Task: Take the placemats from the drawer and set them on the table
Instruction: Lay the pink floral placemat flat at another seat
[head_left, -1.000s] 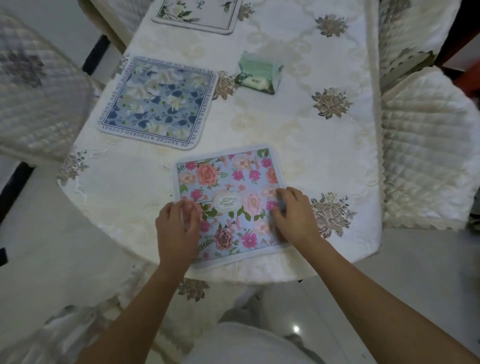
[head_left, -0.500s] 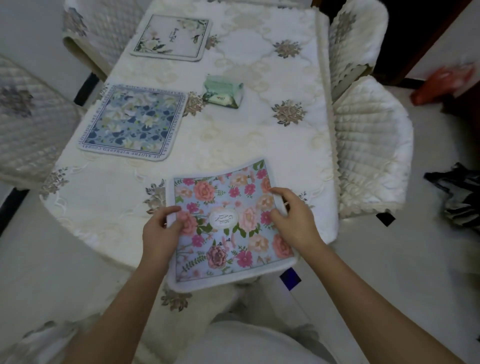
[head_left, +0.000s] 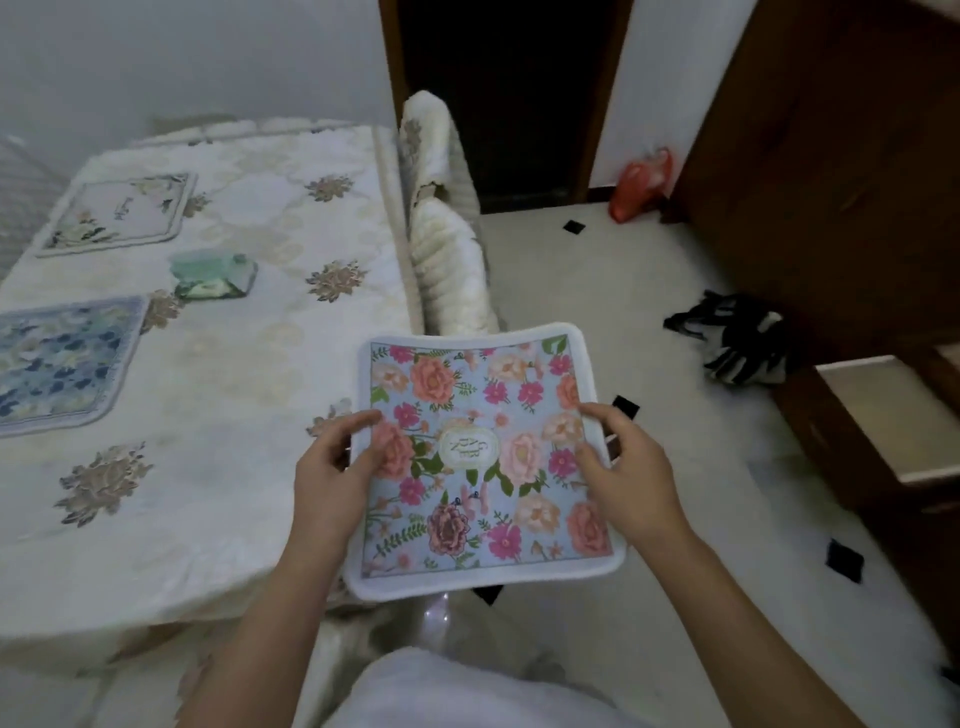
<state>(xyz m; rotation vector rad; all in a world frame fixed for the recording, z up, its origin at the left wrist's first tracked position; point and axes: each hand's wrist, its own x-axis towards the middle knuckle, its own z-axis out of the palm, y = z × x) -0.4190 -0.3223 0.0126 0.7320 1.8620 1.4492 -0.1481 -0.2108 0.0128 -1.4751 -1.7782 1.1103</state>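
Observation:
I hold a pink-flowered placemat (head_left: 483, 457) with a white border in the air, past the table's right edge and above the floor. My left hand (head_left: 332, 467) grips its left edge and my right hand (head_left: 623, 467) grips its right edge. A blue floral placemat (head_left: 57, 364) lies on the table (head_left: 234, 395) at the left. A pale white placemat (head_left: 119, 213) lies farther back on the table. An open wooden drawer (head_left: 893, 421) sticks out at the right.
A green tissue pack (head_left: 215, 275) sits mid-table. White quilted chairs (head_left: 447, 249) stand along the table's right side. A dark wooden cabinet (head_left: 831, 171) fills the right. A black-and-white cloth (head_left: 737, 338) and an orange bag (head_left: 639, 187) lie on the floor.
Both hands lifted the pink-flowered placemat off the table and carried it right, away from the table. My view swung right, bringing the drawer and cabinet into sight.

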